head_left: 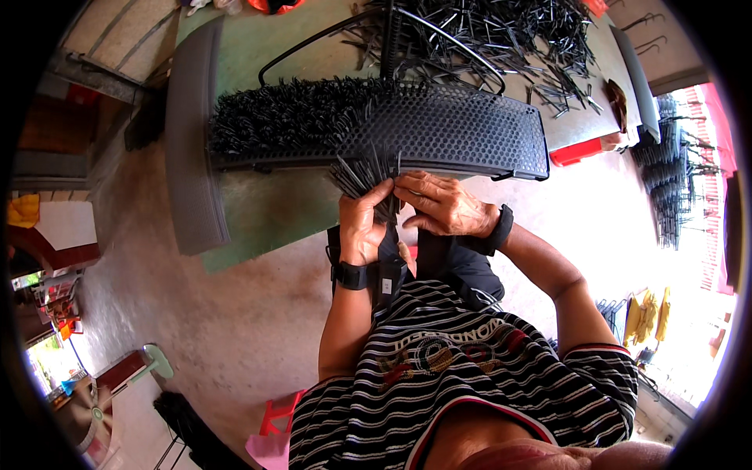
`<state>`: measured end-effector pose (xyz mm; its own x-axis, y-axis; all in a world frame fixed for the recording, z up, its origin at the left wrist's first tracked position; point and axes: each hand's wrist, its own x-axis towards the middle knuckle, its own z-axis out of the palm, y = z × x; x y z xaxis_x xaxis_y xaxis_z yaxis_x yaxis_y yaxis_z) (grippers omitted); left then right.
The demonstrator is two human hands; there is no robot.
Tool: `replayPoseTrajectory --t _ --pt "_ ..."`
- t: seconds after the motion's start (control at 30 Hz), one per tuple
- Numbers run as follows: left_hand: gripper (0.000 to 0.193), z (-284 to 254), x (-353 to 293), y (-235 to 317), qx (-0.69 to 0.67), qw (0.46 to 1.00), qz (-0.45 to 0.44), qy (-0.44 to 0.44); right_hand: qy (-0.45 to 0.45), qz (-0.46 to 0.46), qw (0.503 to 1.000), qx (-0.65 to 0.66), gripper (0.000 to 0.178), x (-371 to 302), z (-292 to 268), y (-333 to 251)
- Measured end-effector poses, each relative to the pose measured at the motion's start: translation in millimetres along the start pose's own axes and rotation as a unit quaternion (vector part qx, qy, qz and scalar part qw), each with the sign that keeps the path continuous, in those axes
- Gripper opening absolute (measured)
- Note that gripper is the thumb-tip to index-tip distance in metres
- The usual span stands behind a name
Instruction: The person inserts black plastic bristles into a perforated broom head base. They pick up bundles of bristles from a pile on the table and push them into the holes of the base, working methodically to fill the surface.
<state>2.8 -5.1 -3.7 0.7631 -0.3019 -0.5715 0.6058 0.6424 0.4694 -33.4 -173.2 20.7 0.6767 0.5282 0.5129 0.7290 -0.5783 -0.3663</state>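
Note:
My left hand (pixel 363 223) is closed round a fanned bundle of thin black strips (pixel 358 174), their ends pointing up and away from me. Close against it, my right hand (pixel 445 205) has its fingers bent and pressed together at the bundle's right side; what lies between the fingertips is too small to make out. Just beyond both hands, a long black perforated panel (pixel 486 129) lies tilted on a wire frame (pixel 313 37). Its left part is densely filled with looped black strips (pixel 282 117), while bare holes show on the right part.
A large loose heap of black strips (pixel 509 35) covers the far side of the green table (pixel 251 243). A grey curved sheet (pixel 192 141) hangs over the table's left end. Red plastic (pixel 576 151) shows at the right edge. Stacked dark racks (pixel 666 172) stand farther right.

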Motion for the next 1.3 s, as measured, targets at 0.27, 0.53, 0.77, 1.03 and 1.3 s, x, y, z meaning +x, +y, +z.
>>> replayPoseTrajectory --t 0.27,0.53,0.77,1.03,1.3 --pt "0.027 -5 -3 -4 0.076 0.996 0.015 -0.041 0.075 0.436 0.875 0.195 0.018 11 8 -1" --pt "0.020 2 -17 0 0.137 0.988 0.068 -0.035 0.098 0.538 0.742 0.388 0.021 31 -4 6" --pt "0.020 10 -11 8 0.093 0.990 0.092 -0.046 0.111 0.507 0.758 0.396 0.017 53 -21 16" --pt "0.023 5 8 -7 0.004 0.996 0.079 -0.032 0.178 0.448 0.801 0.355 0.012 35 26 10" --pt "0.023 -8 -4 3 0.038 0.996 0.080 -0.028 0.174 0.522 0.759 0.349 0.021 32 -5 5"
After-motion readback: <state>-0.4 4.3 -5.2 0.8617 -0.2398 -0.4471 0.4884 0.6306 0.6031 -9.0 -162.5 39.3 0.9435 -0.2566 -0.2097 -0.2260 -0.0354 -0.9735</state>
